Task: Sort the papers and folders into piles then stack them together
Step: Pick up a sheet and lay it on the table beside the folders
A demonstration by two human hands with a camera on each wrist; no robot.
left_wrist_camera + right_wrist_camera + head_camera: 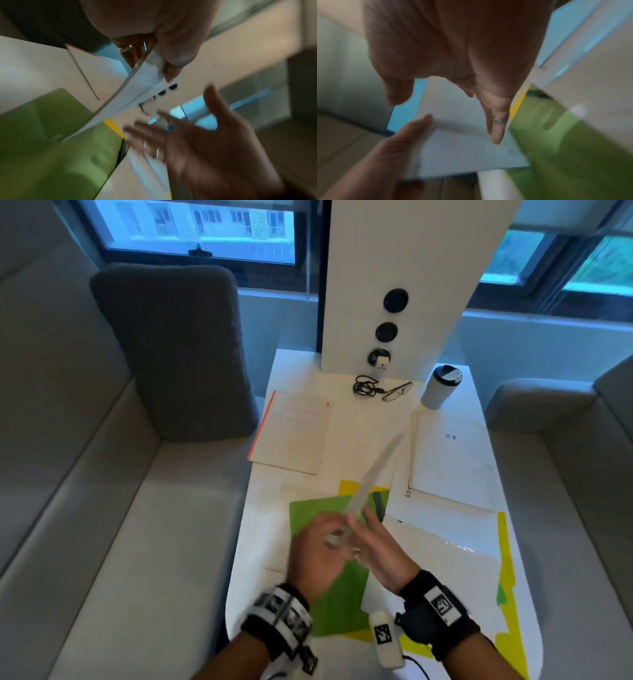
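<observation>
The white desk [246, 594] carries 2 far stacks: a red-edged pile [291, 433] on the left and a pile marked HR [452, 453] on the right. Beyond them are a black cable [364, 386], glasses [397, 392] and a white tumbler [440, 386]. Nearer lie a green folder [329, 604] and a yellow folder [507, 570].

Table layout, reckoned from the socket column [394, 285]

The column stood on the far end of the table [236, 611]; the cable [364, 386] and glasses [397, 392] lay just before it, the tumbler [440, 386] before its right corner. Nearer, the pile marked 1 [291, 433] lay to its left and the HR pile [452, 453] to its right (well apart), the folder [337, 604] nearest, beneath a raised sheet [373, 470].
</observation>
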